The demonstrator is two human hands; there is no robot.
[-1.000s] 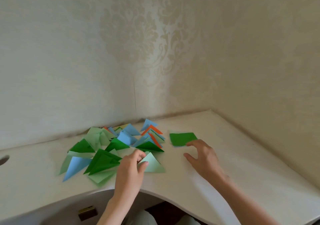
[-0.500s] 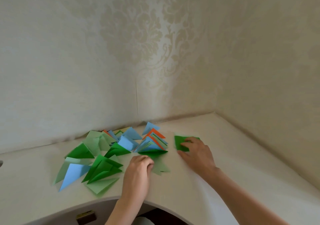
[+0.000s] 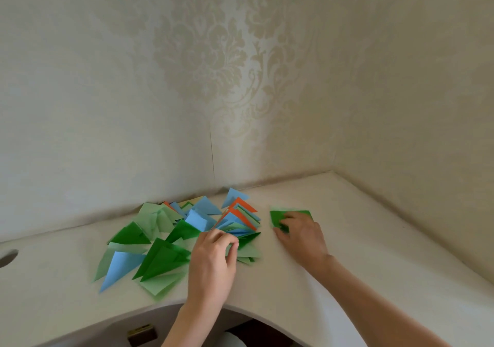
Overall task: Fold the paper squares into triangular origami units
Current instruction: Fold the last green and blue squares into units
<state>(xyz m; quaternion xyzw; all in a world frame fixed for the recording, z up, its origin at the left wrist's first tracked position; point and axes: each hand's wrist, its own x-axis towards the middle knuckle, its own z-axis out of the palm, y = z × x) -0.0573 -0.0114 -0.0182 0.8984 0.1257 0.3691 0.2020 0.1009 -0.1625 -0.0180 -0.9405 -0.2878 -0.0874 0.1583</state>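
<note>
Our right hand (image 3: pixel 300 235) lies on the green square (image 3: pixel 278 218), right of the pile (image 3: pixel 173 239) on the desk (image 3: pixel 374 266), its fingers bent over the near part of the paper; we cannot tell if they pinch it. Our left hand (image 3: pixel 213 258) rests on the pile's right edge, its curled fingertips pinching a light green triangle (image 3: pixel 248 251).

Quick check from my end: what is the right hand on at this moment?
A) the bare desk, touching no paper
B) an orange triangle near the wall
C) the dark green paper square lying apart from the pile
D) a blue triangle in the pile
C: the right hand lies on the dark green paper square, which sits alone to the right of the pile of folded triangles.
</note>
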